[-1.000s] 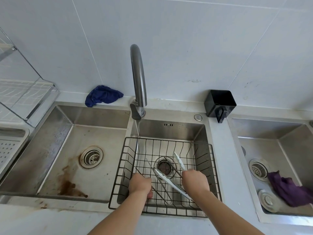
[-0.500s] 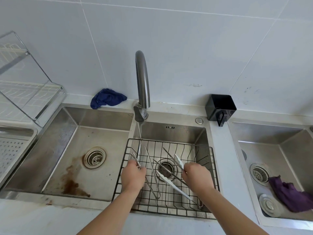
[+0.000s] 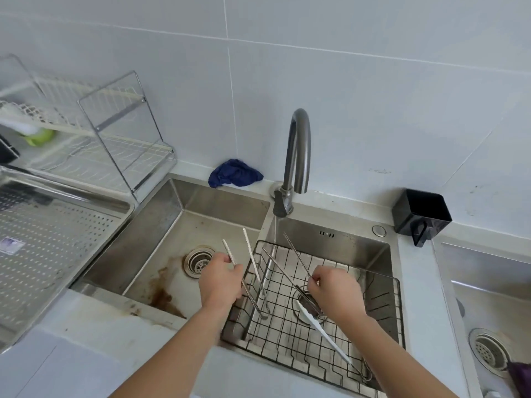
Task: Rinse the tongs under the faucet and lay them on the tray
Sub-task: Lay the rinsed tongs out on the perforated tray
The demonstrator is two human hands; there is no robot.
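My left hand grips a pair of steel tongs by one arm. Their serrated tips point up and away, over the divider between the left and middle sinks, and their hinge end hangs low inside the wire basket. My right hand pinches a second, slimmer pair of steel tongs whose arms slant up toward the faucet. A third pair with white tips lies on the basket floor under my right wrist. The perforated steel tray sits at the far left.
A wire dish rack stands behind the tray. A blue cloth lies left of the faucet and a black cup stands to its right. The stained left sink holds nothing. The right sink holds a purple cloth.
My left hand has carried its tongs up and left, from under the spout to the sink divider. My right hand has lifted the slim tongs off the basket floor.
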